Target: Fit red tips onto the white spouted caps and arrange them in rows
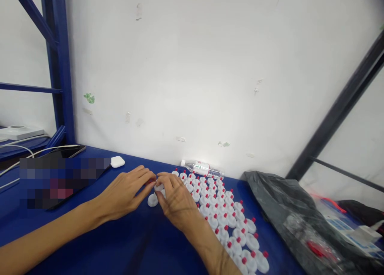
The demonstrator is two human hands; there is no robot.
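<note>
My left hand (127,192) and my right hand (175,197) meet over the blue table (129,243), fingertips pinched together on a small white cap (159,186). Another white cap (152,200) lies on the table just below the fingers. To the right, several white caps with red tips (223,217) stand in neat rows, running from the wall toward the near edge beside my right forearm.
A clear plastic bottle (202,168) lies on its side against the white wall. A white earbud case (117,161) and a dark tablet (64,153) sit at the left. A black plastic bag (288,211) lies at the right. Blue shelf posts (58,67) stand at the far left.
</note>
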